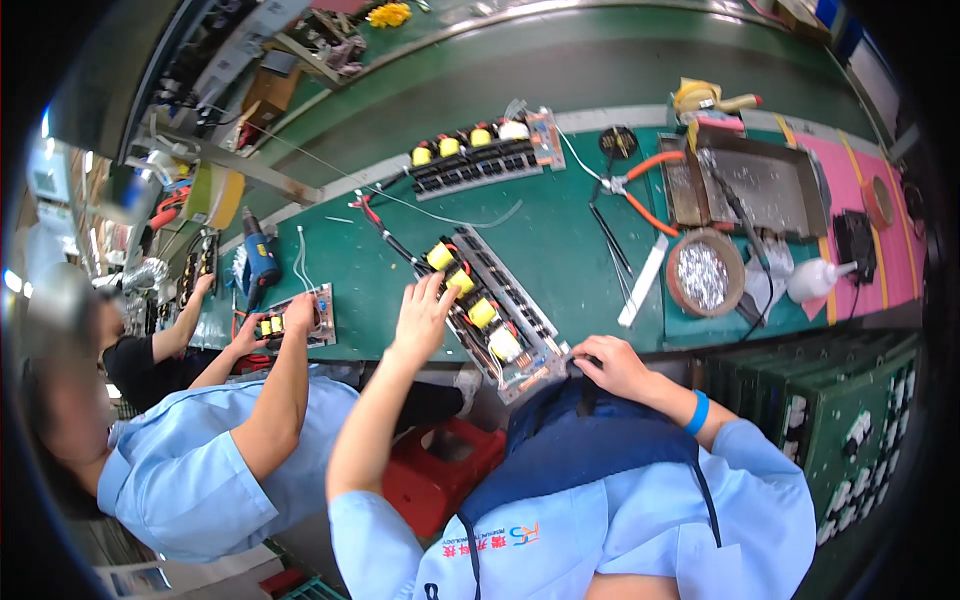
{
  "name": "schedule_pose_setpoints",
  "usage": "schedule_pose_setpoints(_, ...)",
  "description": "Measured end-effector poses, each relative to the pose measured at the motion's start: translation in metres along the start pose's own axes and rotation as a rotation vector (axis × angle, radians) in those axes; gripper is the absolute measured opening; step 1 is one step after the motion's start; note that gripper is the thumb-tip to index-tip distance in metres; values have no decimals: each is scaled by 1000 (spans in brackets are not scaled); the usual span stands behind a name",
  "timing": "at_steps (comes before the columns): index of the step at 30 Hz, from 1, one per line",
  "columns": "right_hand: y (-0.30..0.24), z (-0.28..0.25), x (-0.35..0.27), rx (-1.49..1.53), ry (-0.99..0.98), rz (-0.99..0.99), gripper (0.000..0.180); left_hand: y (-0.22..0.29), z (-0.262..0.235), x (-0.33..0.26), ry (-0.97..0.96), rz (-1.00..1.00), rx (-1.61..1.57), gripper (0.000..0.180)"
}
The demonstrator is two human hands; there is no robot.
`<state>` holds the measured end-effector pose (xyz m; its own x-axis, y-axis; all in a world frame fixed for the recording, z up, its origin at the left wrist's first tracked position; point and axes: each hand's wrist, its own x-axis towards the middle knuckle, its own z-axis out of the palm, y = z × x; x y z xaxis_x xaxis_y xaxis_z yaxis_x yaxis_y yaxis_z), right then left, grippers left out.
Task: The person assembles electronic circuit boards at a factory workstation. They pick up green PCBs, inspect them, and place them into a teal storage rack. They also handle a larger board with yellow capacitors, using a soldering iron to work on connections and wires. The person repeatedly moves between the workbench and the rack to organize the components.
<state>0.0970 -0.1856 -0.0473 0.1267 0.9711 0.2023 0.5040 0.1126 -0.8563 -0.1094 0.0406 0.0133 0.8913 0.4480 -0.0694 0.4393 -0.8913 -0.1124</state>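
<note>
In front of me a long circuit board (512, 296) lies slantwise on the green bench, its near end at the bench edge. Yellow-wrapped coils (482, 313) stand in a row along it, beside a strip of black parts. My left hand (424, 315) rests at the board's left side, fingers stretched out and touching the upper coils. Beside the board's near right corner is my right hand (612, 366), its thumb and fingers drawn together. Something small and dark shows at those fingertips; I cannot make out what. Black and red cables (385, 228) run from the board's far end.
Another coil board (478, 158) lies farther back. To the right are orange-handled pliers (640, 190), a soldering iron (735, 205) over a metal tray (785, 190), a round tub of shiny scraps (704, 272) and a white bottle (815, 280). A co-worker (215, 450) handles a board on my left.
</note>
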Motion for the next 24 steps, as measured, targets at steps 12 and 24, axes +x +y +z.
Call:
schedule_pose_setpoints(12, -17, 68, 14, -239, -92, -110, 55, -24, 35, 62, -113, 690, 141, 35)
schedule_pose_setpoints(24, -38, 44, 17, 419, -130, 139, 10, -25, 19, 55, -333, 486, -11, 59)
